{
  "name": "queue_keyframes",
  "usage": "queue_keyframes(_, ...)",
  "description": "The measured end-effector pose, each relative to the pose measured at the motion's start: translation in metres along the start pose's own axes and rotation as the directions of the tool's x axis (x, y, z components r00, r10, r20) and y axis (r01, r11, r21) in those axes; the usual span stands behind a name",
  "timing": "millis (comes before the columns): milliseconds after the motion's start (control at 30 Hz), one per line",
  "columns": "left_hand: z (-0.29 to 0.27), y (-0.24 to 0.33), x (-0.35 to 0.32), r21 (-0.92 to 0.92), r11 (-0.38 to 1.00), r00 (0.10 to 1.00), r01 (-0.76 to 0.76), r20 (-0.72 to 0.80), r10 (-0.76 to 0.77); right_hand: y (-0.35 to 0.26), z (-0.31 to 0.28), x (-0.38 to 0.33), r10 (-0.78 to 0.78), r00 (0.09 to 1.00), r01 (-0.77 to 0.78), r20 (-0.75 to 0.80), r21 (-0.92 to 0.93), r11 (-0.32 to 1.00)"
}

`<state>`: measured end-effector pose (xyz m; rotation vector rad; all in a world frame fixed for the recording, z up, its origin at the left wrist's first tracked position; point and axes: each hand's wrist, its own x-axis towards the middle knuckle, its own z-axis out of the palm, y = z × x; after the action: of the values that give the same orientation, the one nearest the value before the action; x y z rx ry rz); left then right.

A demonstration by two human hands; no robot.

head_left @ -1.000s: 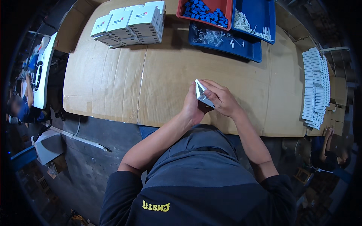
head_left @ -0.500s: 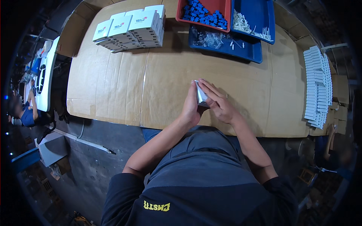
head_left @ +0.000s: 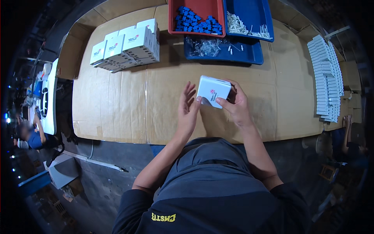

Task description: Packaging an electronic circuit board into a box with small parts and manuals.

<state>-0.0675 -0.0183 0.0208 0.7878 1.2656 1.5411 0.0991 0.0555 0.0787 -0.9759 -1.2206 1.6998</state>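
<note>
A white square plastic case (head_left: 212, 86) with small print and a pink mark on its face is held above the cardboard-covered table, in front of my body. My right hand (head_left: 238, 107) grips it, thumb on the printed face and fingers round the right side, partly hidden behind it. At the case's lower left corner is the thumb tip of my left hand (head_left: 187, 113); the other fingers of that hand are spread apart, off the case. Similar white cases (head_left: 134, 43) stand in a stacked block at the far left of the table.
At the far side, a red tray (head_left: 170, 23) holds blue plastic pieces, and a blue tray (head_left: 269, 15) holds white pegs. A lower blue tray (head_left: 255, 54) contains clear small parts. White parts (head_left: 325, 78) are stacked along the right edge. Another person (head_left: 37, 134) sits at the left.
The case, edge-up between both palms before, has turned so its printed face shows. My left fingers have come away from it, while my right hand keeps hold.
</note>
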Motion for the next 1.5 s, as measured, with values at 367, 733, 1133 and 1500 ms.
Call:
queue_keyframes(367, -0.004, 0.047, -0.003, -0.197, 0.974, 0.968, 0.111, 0.243, -0.061, -0.003, -0.003, -0.010, -0.003, 0.985, 0.001, 0.174, 0.014, 1.000)
queue_keyframes(733, -0.007, 0.054, -0.011, -0.102, 0.992, 0.950, -0.068, 0.299, 0.095, -0.023, -0.008, -0.015, -0.244, 0.929, 0.302, 0.278, -0.189, 0.934)
queue_keyframes(1133, -0.011, 0.045, -0.012, -0.096, 0.995, 0.963, -0.039, 0.262, 0.063, -0.016, -0.006, -0.015, -0.284, 0.907, 0.381, 0.312, -0.317, 0.868)
queue_keyframes(1500, -0.005, 0.049, -0.010, -0.021, 0.993, 0.984, 0.117, 0.136, -0.113, -0.005, 0.002, -0.017, -0.058, 0.997, 0.059, -0.050, 0.026, 0.998)
